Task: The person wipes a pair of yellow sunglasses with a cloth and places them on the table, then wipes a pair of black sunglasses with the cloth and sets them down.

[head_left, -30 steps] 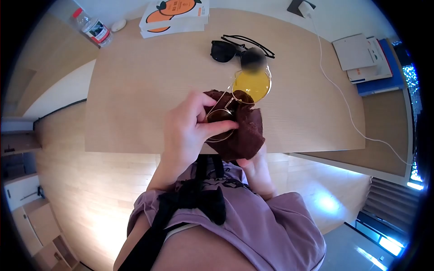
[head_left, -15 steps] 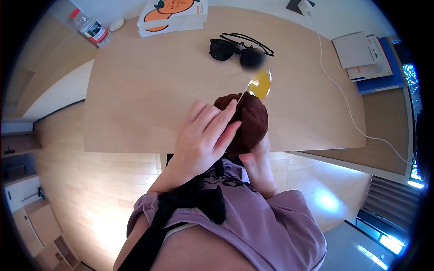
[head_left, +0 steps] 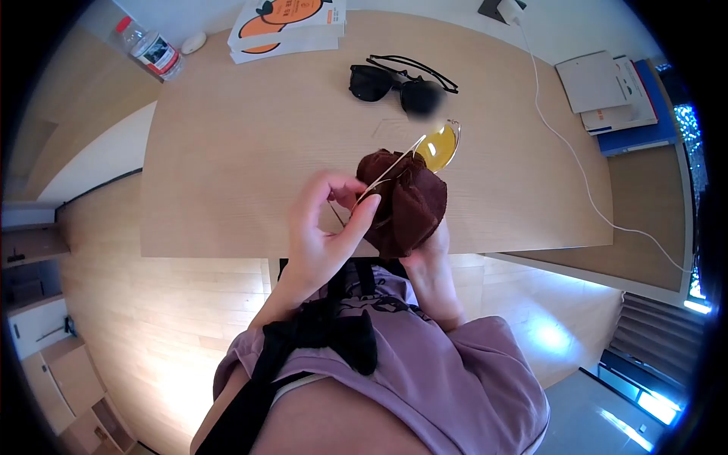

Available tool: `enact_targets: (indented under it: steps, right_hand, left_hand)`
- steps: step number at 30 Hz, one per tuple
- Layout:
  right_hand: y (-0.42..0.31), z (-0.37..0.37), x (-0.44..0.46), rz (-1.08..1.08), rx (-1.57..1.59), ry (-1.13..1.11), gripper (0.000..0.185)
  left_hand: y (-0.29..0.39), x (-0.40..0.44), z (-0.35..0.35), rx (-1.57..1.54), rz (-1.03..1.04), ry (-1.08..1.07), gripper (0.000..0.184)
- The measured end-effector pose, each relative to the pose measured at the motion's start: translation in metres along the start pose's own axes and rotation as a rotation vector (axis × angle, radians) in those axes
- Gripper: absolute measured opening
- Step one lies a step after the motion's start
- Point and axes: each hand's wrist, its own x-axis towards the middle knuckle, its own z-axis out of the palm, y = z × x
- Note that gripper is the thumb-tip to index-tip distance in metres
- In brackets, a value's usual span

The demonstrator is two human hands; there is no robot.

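Note:
My left hand (head_left: pixel 330 216) pinches the thin gold frame of the yellow-lensed glasses (head_left: pixel 437 149), thumb and fingertips meeting beside the cloth. A dark brown cloth (head_left: pixel 413 205) is bunched around part of these glasses, hiding one side of them, while one yellow lens sticks out beyond it. Under the cloth is my right hand (head_left: pixel 429 246), mostly covered, with its fingers wrapped in the fabric. Black sunglasses (head_left: pixel 398 87) lie on the wooden desk (head_left: pixel 227 167) just beyond the yellow lens.
Orange-printed boxes (head_left: pixel 288 26) stand at the desk's back left, near a red-capped bottle (head_left: pixel 149 49) and a white oval object (head_left: pixel 193 43). A white cable (head_left: pixel 561 144) runs down the right side from a plug, beside papers and a blue folder (head_left: pixel 637 140).
The glasses have turned within the cloth, so their yellow lens now appears narrower and tilted. The cloth is bunched more tightly, and my left hand has shifted its grip along the frame.

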Motion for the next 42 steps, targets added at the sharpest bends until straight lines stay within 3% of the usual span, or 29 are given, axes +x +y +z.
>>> enact_targets:
  steps: [3,5,7,9,11,16,17,18,20,25,28,33,37,39,42]
  right_hand:
    - [-0.001,-0.003,-0.003,-0.061,-0.073,0.051,0.032]
    - [-0.002,-0.006,-0.004,-0.091,-0.076,0.188,0.030]
    - [-0.001,-0.012,-0.005,-0.101,-0.136,0.167,0.031]
    - [-0.003,-0.013,-0.007,-0.113,-0.196,0.146,0.032]
    - [-0.005,-0.008,-0.008,-0.042,-0.045,-0.020,0.035]
    - [-0.013,-0.007,-0.011,-0.094,-0.202,0.065,0.038]
    - [-0.018,-0.011,-0.017,-0.075,-0.203,0.070,0.038]
    - [-0.017,-0.014,-0.016,-0.071,0.160,-0.142,0.038]
    - [-0.014,-0.018,-0.014,0.182,0.913,-0.536,0.038]
    - [-0.017,0.029,-0.035,-0.105,0.086,-0.019,0.041]
    - [-0.012,0.028,-0.029,-0.141,-0.111,0.059,0.042]
    - [-0.013,0.044,-0.029,-0.221,-0.151,0.025,0.037]
    - [-0.011,0.043,-0.023,-0.334,-0.203,-0.069,0.029]
    - [-0.011,0.043,-0.022,-0.329,-0.182,-0.090,0.026]
    - [-0.009,0.045,-0.020,-0.404,-0.265,0.018,0.023]
  left_hand:
    - [-0.006,0.001,-0.015,0.251,0.126,-0.176,0.012]
    - [-0.009,0.000,-0.014,0.235,0.135,-0.172,0.012]
    - [-0.013,-0.002,-0.013,0.218,0.146,-0.167,0.011]
    - [-0.015,-0.004,-0.013,0.090,0.135,-0.126,0.012]
    - [-0.011,-0.003,-0.012,0.110,0.184,-0.088,0.012]
    - [-0.002,0.001,-0.017,0.201,0.267,0.101,0.013]
    - [-0.003,0.003,-0.018,0.383,0.358,0.159,0.014]
    - [-0.004,0.004,-0.018,0.564,0.447,0.214,0.015]
    - [-0.008,0.006,-0.015,0.681,0.495,0.227,0.016]
    - [-0.004,0.007,-0.009,0.903,0.635,0.189,0.017]
    - [-0.004,0.009,-0.007,0.989,0.714,0.183,0.019]
    - [-0.004,0.021,-0.022,1.165,0.992,0.063,0.027]
    - [0.002,0.029,-0.027,1.195,1.110,0.009,0.021]
    - [0.003,0.031,-0.031,1.484,1.504,-0.156,0.021]
    - [-0.004,0.033,-0.027,1.526,1.568,0.022,0.021]
